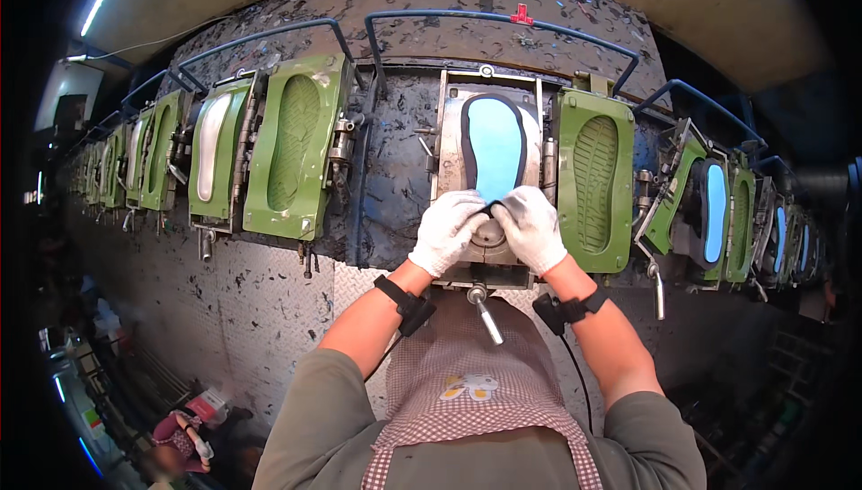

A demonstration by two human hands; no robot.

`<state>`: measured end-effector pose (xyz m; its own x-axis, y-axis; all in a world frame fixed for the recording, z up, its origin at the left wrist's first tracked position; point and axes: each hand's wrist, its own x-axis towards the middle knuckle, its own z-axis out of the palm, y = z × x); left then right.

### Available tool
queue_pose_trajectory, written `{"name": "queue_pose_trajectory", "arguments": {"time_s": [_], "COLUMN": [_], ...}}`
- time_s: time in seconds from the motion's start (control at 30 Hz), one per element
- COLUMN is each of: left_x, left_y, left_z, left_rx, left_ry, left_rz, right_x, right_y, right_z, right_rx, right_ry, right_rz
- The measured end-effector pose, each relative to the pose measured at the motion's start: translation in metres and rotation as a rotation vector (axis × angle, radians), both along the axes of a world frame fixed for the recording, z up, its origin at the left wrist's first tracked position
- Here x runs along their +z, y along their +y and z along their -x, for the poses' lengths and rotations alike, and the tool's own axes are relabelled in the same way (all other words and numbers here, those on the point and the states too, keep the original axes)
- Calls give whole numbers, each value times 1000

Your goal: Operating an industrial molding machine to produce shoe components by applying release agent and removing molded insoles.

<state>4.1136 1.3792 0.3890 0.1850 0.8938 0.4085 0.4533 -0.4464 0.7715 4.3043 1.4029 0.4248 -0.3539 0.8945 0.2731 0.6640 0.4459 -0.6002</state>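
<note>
A blue insole-shaped piece with a black rim, like a shoe bottom [496,144], lies on the pale metal mould in front of me, its narrow heel end toward me. My left hand [453,229], in a white glove, pinches the black edge at that heel end. Close beside it, my right hand [528,228], gloved the same way, has its fingers closed on the same edge. The fingertips of both hands nearly meet there. Just below them shows a round metal part [488,234] of the mould.
A green sole-patterned mould half [595,186] stands open at right; another green mould half [296,144] is at left. A metal handle [486,317] juts toward me. A blue rail [503,16] runs behind. More moulds line both sides. Another person [184,441] is at lower left.
</note>
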Motion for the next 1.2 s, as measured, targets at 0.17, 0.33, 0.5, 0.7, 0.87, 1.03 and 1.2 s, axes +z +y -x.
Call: {"name": "queue_pose_trajectory", "arguments": {"time_s": [0.17,0.33,0.5,0.7,0.87,1.03,1.2], "left_x": [2,2,-3,3,9,1,-8], "left_y": [-10,-3,5,10,12,6,10], "left_z": [7,10,6,12,24,17,19], "left_rx": [-13,-109,-94,-244,-387,-343,-334], "left_ry": [41,63,-2,-94,9,122,134], "left_rz": [113,-43,17,36,-120,-208,-188], "right_x": [-5,1,-3,11,41,13,-6], "right_y": [-12,-9,-4,-18,26,114,124], "right_z": [-3,-2,10,9,24,81,87], "right_rx": [18,40,-105,-250,-91,-150,-167], "right_ry": [139,145,97,212,-221,-444,-419], "right_rz": [96,113,67,421,38,-68,-88]}}
